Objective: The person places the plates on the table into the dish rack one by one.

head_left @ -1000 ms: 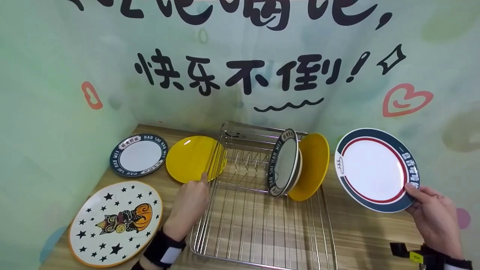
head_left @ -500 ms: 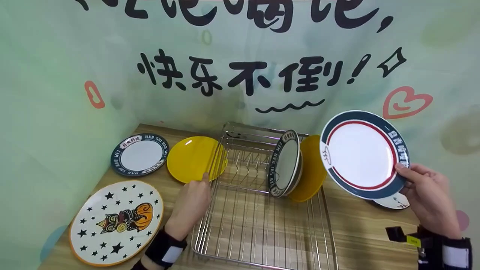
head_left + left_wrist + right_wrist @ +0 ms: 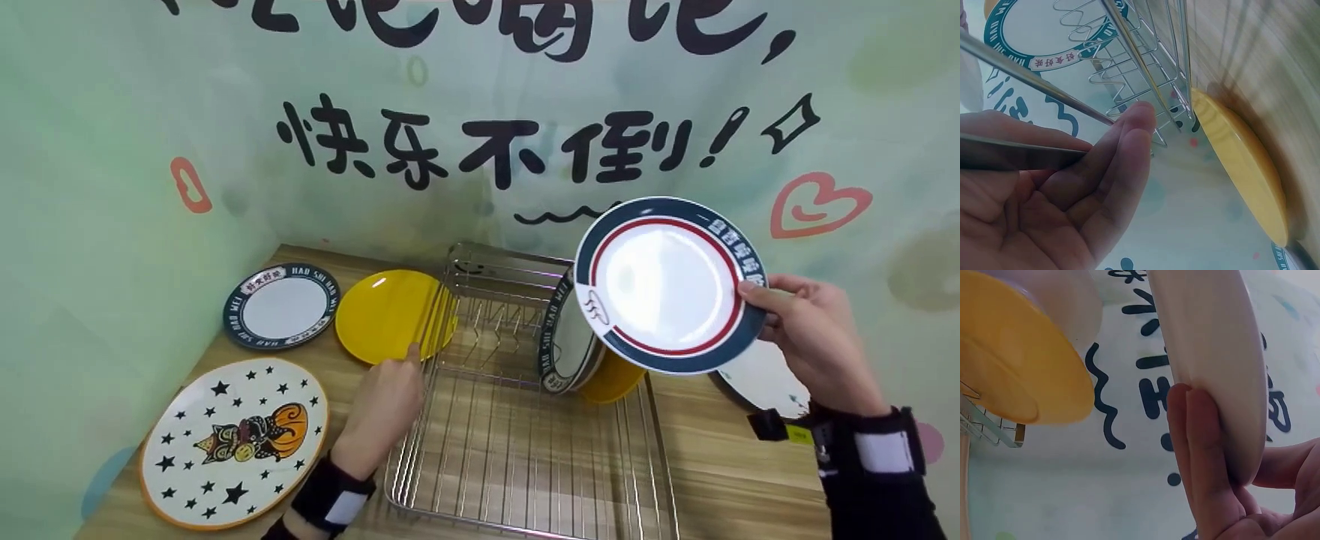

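My right hand (image 3: 821, 337) pinches the rim of a white plate (image 3: 664, 289) with a dark blue border and red ring, thumb on its face. It is held up in front of the rack's right side; the right wrist view shows the fingers behind its white underside (image 3: 1213, 343). My left hand (image 3: 382, 409) holds the left rail of a wire dish rack (image 3: 450, 514); in the left wrist view the fingers curl around metal. A blue-rimmed plate (image 3: 559, 345) and a yellow plate (image 3: 611, 381) stand in the rack, partly hidden by the held plate.
Left of the rack lie a yellow plate (image 3: 390, 319), a blue-rimmed plate (image 3: 283, 307) and a large plate with stars and an orange rim (image 3: 236, 480). A white plate (image 3: 765, 375) lies on the table (image 3: 735, 480) to the right. A printed backdrop (image 3: 420, 217) closes off the back.
My right hand has carried the plate left and upward, so it now overlaps the plates in the rack. The white plate on the right has come into sight. My left hand has stayed put.
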Motion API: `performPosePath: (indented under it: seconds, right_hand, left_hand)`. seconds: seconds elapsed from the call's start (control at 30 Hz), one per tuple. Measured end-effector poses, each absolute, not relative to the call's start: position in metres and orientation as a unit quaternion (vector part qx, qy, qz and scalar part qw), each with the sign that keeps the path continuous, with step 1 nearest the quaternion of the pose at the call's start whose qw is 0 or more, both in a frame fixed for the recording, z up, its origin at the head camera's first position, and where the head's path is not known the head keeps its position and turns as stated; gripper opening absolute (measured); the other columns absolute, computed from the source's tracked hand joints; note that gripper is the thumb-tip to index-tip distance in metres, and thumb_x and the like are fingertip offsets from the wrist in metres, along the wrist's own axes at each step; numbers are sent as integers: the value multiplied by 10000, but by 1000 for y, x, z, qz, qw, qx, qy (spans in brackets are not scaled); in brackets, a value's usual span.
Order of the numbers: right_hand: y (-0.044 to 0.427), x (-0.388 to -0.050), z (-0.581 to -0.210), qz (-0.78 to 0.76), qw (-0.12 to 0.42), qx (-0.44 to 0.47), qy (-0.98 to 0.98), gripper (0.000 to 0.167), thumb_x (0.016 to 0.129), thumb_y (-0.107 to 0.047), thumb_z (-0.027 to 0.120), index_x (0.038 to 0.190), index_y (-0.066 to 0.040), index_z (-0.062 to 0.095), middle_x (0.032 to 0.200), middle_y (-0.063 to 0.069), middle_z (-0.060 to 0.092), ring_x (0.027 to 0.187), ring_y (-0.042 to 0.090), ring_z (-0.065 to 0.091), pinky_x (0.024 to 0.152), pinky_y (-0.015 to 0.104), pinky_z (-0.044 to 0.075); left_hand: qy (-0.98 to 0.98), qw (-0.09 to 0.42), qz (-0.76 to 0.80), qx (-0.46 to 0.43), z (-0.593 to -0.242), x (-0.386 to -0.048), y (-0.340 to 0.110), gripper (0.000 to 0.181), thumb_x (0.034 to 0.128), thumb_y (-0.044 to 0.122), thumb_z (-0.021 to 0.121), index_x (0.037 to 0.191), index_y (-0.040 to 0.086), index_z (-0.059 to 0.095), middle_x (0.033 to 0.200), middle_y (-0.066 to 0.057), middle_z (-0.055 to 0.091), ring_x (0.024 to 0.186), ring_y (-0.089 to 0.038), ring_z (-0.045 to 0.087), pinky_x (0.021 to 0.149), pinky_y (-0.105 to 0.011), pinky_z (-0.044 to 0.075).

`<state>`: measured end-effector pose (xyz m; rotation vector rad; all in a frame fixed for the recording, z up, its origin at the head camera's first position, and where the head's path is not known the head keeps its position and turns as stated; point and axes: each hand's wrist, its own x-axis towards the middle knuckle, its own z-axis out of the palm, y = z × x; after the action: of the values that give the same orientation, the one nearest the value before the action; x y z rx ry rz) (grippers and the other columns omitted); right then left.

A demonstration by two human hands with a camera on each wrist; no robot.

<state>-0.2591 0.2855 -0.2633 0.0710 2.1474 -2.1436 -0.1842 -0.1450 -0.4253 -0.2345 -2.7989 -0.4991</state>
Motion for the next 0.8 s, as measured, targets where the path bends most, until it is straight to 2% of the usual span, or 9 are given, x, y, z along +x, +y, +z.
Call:
performPosePath:
  seconds: [0.23, 0.33, 0.63, 0.8]
  right_hand:
    - [261, -274, -245, -562, 46, -10, 826, 394, 946, -220, 679, 1118, 121, 582, 866, 92, 720, 711, 218, 708, 688, 291, 586]
    - [247, -278, -236, -493, 48, -25, 868, 417, 973, -252, 637, 1161, 114, 567, 860, 102, 727, 733, 239, 721, 691, 302, 587]
    - [204, -282, -214, -400, 58, -80, 911, 283, 981, -167, 603, 1076, 96, 643, 845, 170, 709, 655, 240, 701, 601, 292, 588]
    - [179, -283, -207, -322, 36, -125, 938, 198, 949, -107, 607, 973, 70, 692, 814, 168, 705, 608, 223, 681, 527, 274, 567]
  left_hand:
    - [-971, 148, -165, -89, -427, -185, -145, 384, 907, -35, 549, 1261, -183, 543, 507, -14, 385, 420, -152, 431, 348, -243, 372]
    - [-972, 138, -170, -84, -427, -185, -145, 392, 920, -29, 539, 1280, -181, 526, 502, -1, 372, 404, -140, 404, 338, -232, 352]
    - [-970, 152, -171, -88, -427, -185, -146, 388, 896, -38, 548, 1254, -188, 545, 511, -40, 410, 422, -176, 450, 345, -282, 388]
    - [-971, 144, -170, -85, -428, -184, -146, 390, 916, -27, 539, 1276, -177, 534, 504, -10, 377, 409, -156, 416, 338, -259, 365]
